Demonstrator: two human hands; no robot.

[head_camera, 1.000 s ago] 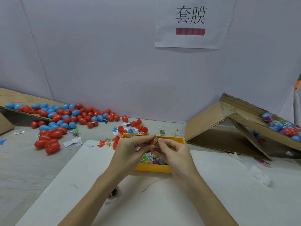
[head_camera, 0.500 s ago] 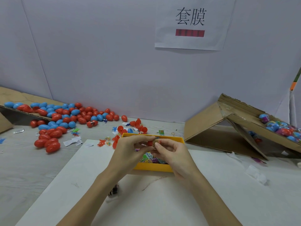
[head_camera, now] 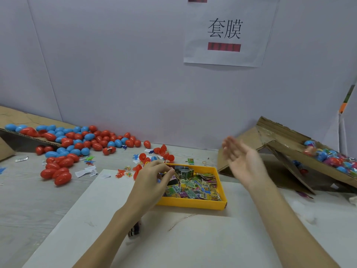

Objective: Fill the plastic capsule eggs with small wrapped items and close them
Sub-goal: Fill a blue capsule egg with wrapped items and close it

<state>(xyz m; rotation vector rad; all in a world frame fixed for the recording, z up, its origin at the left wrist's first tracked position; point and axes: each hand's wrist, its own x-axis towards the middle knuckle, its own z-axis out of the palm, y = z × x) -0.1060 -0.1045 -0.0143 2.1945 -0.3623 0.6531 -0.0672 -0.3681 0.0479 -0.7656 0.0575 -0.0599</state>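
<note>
A yellow tray (head_camera: 191, 205) in front of me holds several small wrapped items (head_camera: 199, 187). My left hand (head_camera: 152, 180) hovers over the tray's left end with its fingers curled, thumb and fingertips pinching a small wrapped item. My right hand (head_camera: 243, 161) is raised to the right of the tray, palm open, fingers straight and blurred, holding nothing. Closed red and blue capsule eggs (head_camera: 77, 140) lie heaped at the far left. Open red egg halves (head_camera: 164, 151) lie just behind the tray.
A cardboard ramp (head_camera: 289, 132) at the right holds several film-wrapped eggs (head_camera: 332, 159); one blurred egg (head_camera: 309, 150) is at its upper end. The tray sits on a white board (head_camera: 173, 238). Small toys and paper scraps (head_camera: 87, 172) litter the table at left.
Both hands held a red egg together over the tray. Now they are apart: the right hand has swung out right and opened, and the left has dropped to the tray.
</note>
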